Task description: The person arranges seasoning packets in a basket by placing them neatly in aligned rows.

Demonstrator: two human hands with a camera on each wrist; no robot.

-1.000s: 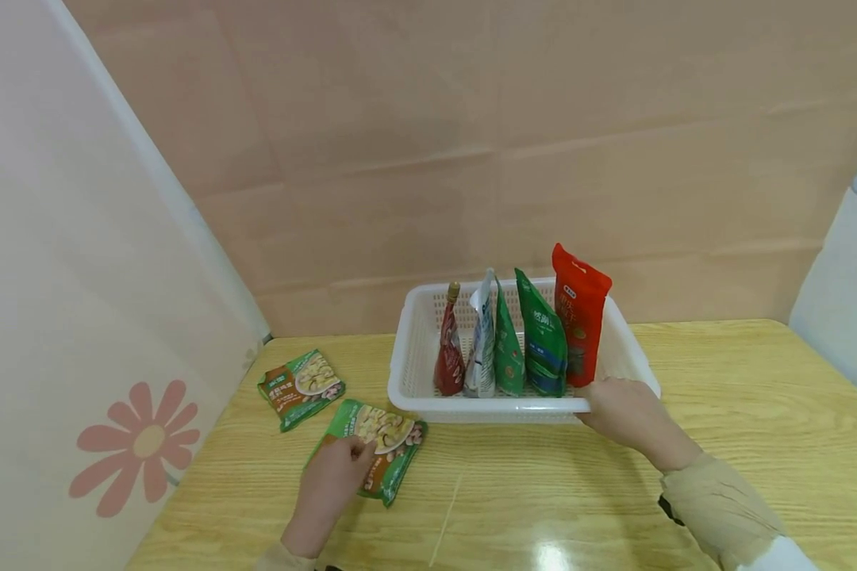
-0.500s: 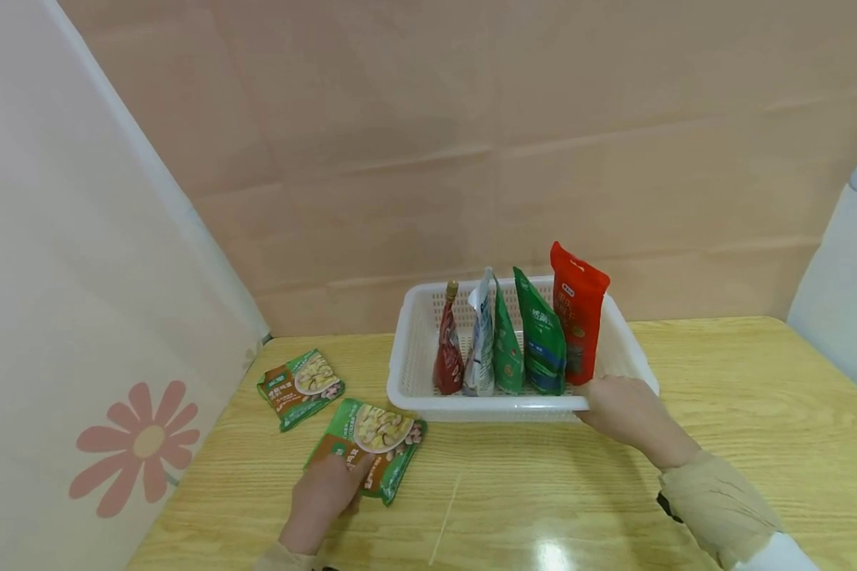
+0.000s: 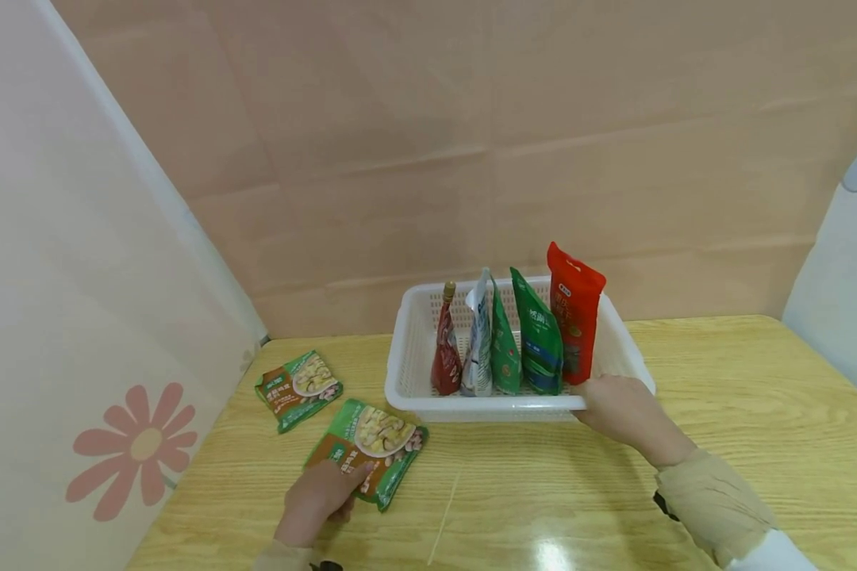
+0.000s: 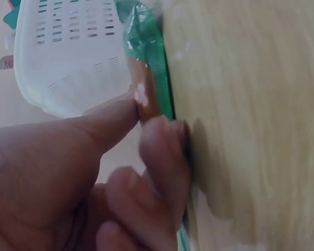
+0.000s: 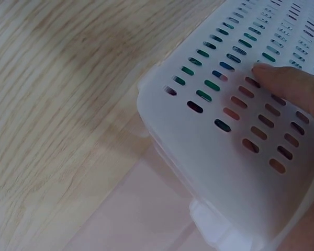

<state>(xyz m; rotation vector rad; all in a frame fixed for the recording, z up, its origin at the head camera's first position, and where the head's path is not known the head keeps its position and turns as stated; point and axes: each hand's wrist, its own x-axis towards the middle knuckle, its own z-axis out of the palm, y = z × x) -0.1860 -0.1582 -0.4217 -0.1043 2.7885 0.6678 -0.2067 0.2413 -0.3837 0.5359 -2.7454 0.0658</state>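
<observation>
My left hand (image 3: 323, 493) pinches the near edge of a green and brown food packet (image 3: 388, 434) printed with a bowl of food. In the left wrist view, the thumb lies on the packet's (image 4: 142, 86) printed face and fingertips reach its underside, close over the table. My right hand (image 3: 617, 408) grips the front right rim of a white plastic basket (image 3: 486, 408). The right wrist view has a fingertip against the basket's slotted wall (image 5: 240, 123). A similar green and brown packet (image 3: 300, 388) lies flat farther left.
Standing in the basket are a red pouch with a spout (image 3: 446, 357), a white pouch (image 3: 478, 349), two green pouches, the right one (image 3: 540, 341) leaning, and a tall red bag (image 3: 575, 313). A wooden table (image 3: 500, 492) lies underneath; a flower-patterned curtain (image 3: 114, 277) borders the left.
My left hand has shifted back from over the packet's middle to its near edge and now pinches it. The right hand keeps its grip on the basket rim.
</observation>
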